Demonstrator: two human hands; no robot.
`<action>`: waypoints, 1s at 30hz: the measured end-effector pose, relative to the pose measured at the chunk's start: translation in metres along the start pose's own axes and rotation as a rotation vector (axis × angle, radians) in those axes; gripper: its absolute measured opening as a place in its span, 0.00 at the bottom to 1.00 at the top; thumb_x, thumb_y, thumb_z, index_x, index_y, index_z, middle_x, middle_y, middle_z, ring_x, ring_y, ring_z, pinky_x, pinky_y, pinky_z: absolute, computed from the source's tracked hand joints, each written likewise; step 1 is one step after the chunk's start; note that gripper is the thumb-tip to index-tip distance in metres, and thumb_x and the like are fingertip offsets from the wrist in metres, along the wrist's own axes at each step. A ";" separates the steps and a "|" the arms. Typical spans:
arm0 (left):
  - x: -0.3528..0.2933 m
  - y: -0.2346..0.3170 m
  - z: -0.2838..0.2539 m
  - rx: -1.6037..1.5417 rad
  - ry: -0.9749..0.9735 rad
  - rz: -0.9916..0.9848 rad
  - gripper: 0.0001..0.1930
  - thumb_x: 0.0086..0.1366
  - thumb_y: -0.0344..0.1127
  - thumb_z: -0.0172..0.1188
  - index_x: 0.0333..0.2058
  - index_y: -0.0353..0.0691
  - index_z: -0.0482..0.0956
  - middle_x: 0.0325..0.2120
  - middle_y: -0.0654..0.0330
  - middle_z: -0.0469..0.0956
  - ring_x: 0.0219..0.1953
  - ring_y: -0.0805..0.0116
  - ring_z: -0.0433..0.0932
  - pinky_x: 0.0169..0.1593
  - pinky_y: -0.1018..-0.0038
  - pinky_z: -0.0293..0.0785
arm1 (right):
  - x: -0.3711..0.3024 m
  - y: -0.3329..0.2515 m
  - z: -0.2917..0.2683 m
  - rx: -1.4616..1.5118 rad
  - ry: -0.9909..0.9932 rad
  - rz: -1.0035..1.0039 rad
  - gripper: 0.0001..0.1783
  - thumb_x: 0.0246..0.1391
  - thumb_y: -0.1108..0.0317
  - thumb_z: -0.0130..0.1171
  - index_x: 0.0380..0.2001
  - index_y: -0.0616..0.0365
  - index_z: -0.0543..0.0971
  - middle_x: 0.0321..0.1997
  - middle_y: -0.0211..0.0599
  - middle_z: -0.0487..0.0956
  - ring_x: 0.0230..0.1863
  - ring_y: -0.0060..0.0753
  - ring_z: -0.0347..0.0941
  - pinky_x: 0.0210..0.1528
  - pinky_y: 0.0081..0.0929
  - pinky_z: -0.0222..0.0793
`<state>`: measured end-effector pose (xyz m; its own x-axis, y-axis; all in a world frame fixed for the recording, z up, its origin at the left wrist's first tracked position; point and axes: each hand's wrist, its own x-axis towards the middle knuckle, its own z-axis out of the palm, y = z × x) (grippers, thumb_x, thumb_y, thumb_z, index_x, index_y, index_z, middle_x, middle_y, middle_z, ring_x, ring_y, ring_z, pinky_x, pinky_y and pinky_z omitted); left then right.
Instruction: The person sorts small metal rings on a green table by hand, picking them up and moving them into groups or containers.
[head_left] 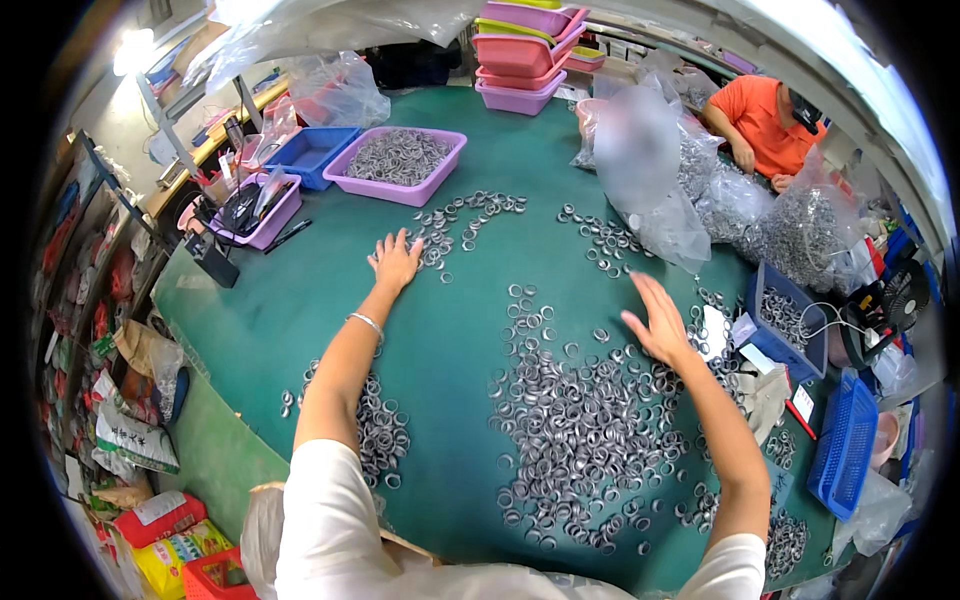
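Observation:
Small grey metal rings lie loose over a green table (250,340), the largest heap (590,430) in front of me. My left hand (397,260) rests palm down with fingers spread, at the left end of a curved row of rings (470,215); it holds nothing that I can see. Out to the right, my right hand (660,322) has its fingers stretched and thumb apart, between the heap and a small far cluster of rings (605,238). Another pile of rings (382,432) is partly hidden by my left forearm. Beyond my left hand stands a purple tray (345,187) full of rings.
A blue tray (300,150) and a purple bin of tools (265,232) stand far left. Stacked basins (515,55) rise at the back. Clear bags of rings (800,225) and a blue bin (815,350) crowd the right. Across the table sits a person in orange (765,120).

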<state>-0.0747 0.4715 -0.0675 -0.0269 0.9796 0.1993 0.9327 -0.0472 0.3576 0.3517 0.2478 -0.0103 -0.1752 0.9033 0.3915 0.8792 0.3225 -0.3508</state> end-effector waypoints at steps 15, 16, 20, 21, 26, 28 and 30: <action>0.036 0.035 0.021 -0.390 -0.088 0.400 0.24 0.58 0.51 0.53 0.51 0.48 0.72 0.57 0.52 0.64 0.59 0.53 0.62 0.60 0.66 0.58 | 0.139 0.083 0.095 -0.233 -0.081 0.120 0.30 0.53 0.41 0.45 0.55 0.45 0.69 0.63 0.40 0.61 0.65 0.49 0.52 0.64 0.41 0.47; 0.032 0.040 0.019 -0.397 -0.124 0.427 0.23 0.58 0.50 0.53 0.50 0.48 0.73 0.57 0.53 0.64 0.58 0.53 0.62 0.59 0.66 0.58 | 0.134 0.079 0.099 -0.185 -0.087 0.099 0.30 0.52 0.41 0.46 0.53 0.45 0.71 0.62 0.39 0.62 0.64 0.48 0.52 0.64 0.43 0.46; 0.004 0.075 0.018 -0.509 -0.252 0.623 0.19 0.58 0.41 0.56 0.48 0.45 0.74 0.54 0.51 0.67 0.58 0.54 0.64 0.60 0.66 0.58 | 0.112 0.064 0.091 -0.066 -0.114 -0.040 0.28 0.51 0.42 0.49 0.50 0.45 0.73 0.61 0.37 0.63 0.65 0.46 0.52 0.64 0.47 0.44; -0.008 0.088 0.018 -0.539 -0.320 0.667 0.19 0.59 0.41 0.56 0.48 0.43 0.74 0.54 0.49 0.67 0.59 0.53 0.62 0.61 0.65 0.56 | 0.102 0.061 0.089 -0.045 -0.122 -0.069 0.27 0.50 0.43 0.51 0.50 0.45 0.73 0.61 0.37 0.64 0.64 0.46 0.52 0.64 0.47 0.44; -0.078 0.133 0.022 -0.704 -0.478 0.813 0.17 0.57 0.36 0.57 0.46 0.44 0.75 0.52 0.51 0.69 0.58 0.52 0.62 0.61 0.61 0.55 | 0.044 0.017 0.063 0.073 -0.257 -0.170 0.27 0.50 0.43 0.51 0.50 0.45 0.73 0.62 0.39 0.62 0.65 0.49 0.50 0.63 0.51 0.42; -0.109 0.149 0.017 -0.752 -0.540 0.848 0.17 0.56 0.36 0.58 0.45 0.44 0.76 0.52 0.52 0.69 0.56 0.52 0.65 0.60 0.61 0.56 | 0.018 -0.001 0.047 0.125 -0.334 -0.147 0.27 0.51 0.44 0.51 0.49 0.48 0.73 0.63 0.40 0.61 0.65 0.49 0.49 0.63 0.53 0.41; -0.135 0.163 0.008 -0.741 -0.624 0.875 0.19 0.55 0.37 0.59 0.47 0.44 0.75 0.53 0.54 0.69 0.55 0.55 0.66 0.59 0.61 0.57 | -0.008 -0.012 0.035 0.214 -0.390 -0.105 0.29 0.51 0.44 0.51 0.49 0.52 0.73 0.62 0.40 0.61 0.66 0.49 0.48 0.63 0.51 0.41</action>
<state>0.0837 0.3332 -0.0434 0.8414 0.4851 0.2381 0.1319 -0.6116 0.7801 0.3271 0.2467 -0.0389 -0.4481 0.8885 0.0990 0.7438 0.4320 -0.5101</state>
